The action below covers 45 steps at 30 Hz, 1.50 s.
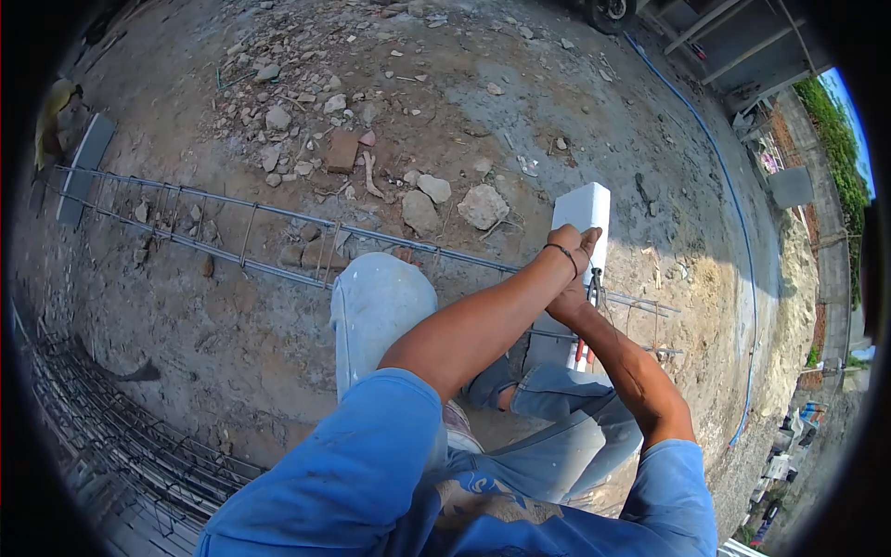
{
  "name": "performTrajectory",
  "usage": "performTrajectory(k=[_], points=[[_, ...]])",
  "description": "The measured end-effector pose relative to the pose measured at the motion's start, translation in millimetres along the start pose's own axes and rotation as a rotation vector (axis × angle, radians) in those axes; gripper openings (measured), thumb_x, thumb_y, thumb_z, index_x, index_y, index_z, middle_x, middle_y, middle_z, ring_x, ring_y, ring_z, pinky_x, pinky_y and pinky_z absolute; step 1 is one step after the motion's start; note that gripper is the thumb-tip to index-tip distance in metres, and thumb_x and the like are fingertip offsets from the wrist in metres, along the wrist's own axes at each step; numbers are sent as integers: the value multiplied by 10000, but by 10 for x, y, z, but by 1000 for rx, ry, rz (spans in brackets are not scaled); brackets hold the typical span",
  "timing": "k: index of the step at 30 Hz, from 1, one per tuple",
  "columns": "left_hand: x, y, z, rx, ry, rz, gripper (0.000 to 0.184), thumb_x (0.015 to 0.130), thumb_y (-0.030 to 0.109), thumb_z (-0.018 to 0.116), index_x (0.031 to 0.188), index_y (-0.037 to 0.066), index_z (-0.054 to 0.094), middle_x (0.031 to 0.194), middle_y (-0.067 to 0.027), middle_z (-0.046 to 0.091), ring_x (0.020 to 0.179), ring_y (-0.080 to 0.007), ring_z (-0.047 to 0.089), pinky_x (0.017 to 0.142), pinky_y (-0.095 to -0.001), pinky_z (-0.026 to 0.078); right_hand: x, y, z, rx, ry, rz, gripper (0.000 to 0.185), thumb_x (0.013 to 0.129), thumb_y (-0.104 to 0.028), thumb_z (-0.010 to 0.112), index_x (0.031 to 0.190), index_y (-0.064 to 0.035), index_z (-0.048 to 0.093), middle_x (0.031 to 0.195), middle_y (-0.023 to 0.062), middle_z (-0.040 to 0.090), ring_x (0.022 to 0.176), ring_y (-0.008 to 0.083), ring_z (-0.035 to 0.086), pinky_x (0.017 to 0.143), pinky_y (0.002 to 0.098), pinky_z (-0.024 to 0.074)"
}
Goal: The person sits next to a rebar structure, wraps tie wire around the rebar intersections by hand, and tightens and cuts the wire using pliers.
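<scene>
Both arms reach forward to a long steel rebar frame point(278, 266) lying across the ground. My left hand point(577, 243), with a dark band at its wrist, is closed beside a white block point(583, 206) under the frame's right end. What its fingers pinch, if anything, is too small to make out. Just below it, my right hand point(567, 303) is closed around pliers point(582, 351) with red handles and a dark metal head. My right fingers are partly hidden behind the wrist and tool.
Broken stones point(482, 206) and a brick piece point(342, 150) lie beyond the frame. A blue hose point(710, 139) runs along the right. More rebar cages point(121, 422) are stacked at lower left. Another person point(58, 116) is at far left, near a grey slab point(85, 167).
</scene>
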<state>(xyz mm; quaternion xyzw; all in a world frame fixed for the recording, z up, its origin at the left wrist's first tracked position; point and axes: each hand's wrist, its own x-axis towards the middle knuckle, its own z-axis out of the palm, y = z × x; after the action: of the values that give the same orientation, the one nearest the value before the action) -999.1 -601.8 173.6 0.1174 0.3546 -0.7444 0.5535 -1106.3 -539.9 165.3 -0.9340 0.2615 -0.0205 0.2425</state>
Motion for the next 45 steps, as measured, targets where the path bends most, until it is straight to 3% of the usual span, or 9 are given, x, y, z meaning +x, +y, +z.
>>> performTrajectory(k=[3,4,8,15,19,23,31,38,45], points=[[8,-151,-13,-7,-27,135,302,980,29,393,1180,-141,541,1121,-292,665,943,-355,716,686,-318,646,164,426,164,-745,-201,-204,504,955,-380,563,1357,-83,502,1332,125,536,1286,338,475,1142,514,305],[101,-171,-14,30,-6,173,303,973,47,414,1193,-117,542,1116,-281,668,956,-362,711,708,-343,645,115,491,181,-740,93,-405,468,948,-391,554,1297,-81,545,1260,138,546,1227,364,490,1131,529,294],[-111,-65,275,303,100,339,349,892,106,490,1174,-74,587,1111,-233,666,1019,-350,672,807,-440,574,296,465,121,-563,-396,-87,475,933,-385,607,1301,-86,577,1458,168,495,1367,353,409,1171,536,236],[-1533,189,675,1279,102,762,397,825,113,542,1137,-128,597,1049,-249,674,978,-279,666,851,-429,512,471,378,52,-566,109,-343,327,913,-225,623,1204,-76,621,1195,210,652,1085,338,619,978,512,457],[-2061,654,536,888,142,712,313,825,116,530,1032,-103,614,971,-188,644,951,-231,607,845,-421,478,620,330,-35,601,-15,939,36,751,47,621,731,73,607,603,205,611,386,397,504,415,407,419],[-2181,909,443,852,188,759,165,819,119,534,870,-33,574,735,-90,529,653,-165,502,553,-411,362,385,361,116,127,93,606,29,768,37,645,758,38,618,706,202,624,539,365,564,507,421,450],[-2163,1035,511,844,119,831,90,749,87,573,699,24,532,670,-65,483,581,-157,437,510,-404,296,263,-571,-355,-767,-236,-164,212,837,-138,577,981,-7,662,1072,176,602,1018,325,534,870,456,424],[-2122,943,672,839,-14,780,140,722,68,593,610,75,509,558,-23,421,476,-129,333,466,-355,220,264,-354,-411,-958,-163,-575,251,885,-139,508,1020,3,665,1017,150,620,1010,301,521,887,469,398],[-2289,904,752,803,-70,706,89,753,72,585,680,20,589,608,-56,486,483,-136,375,460,-342,246,610,-234,-337,-872,-444,-327,231,911,-151,533,946,0,703,973,170,667,1031,306,566,905,449,440]])
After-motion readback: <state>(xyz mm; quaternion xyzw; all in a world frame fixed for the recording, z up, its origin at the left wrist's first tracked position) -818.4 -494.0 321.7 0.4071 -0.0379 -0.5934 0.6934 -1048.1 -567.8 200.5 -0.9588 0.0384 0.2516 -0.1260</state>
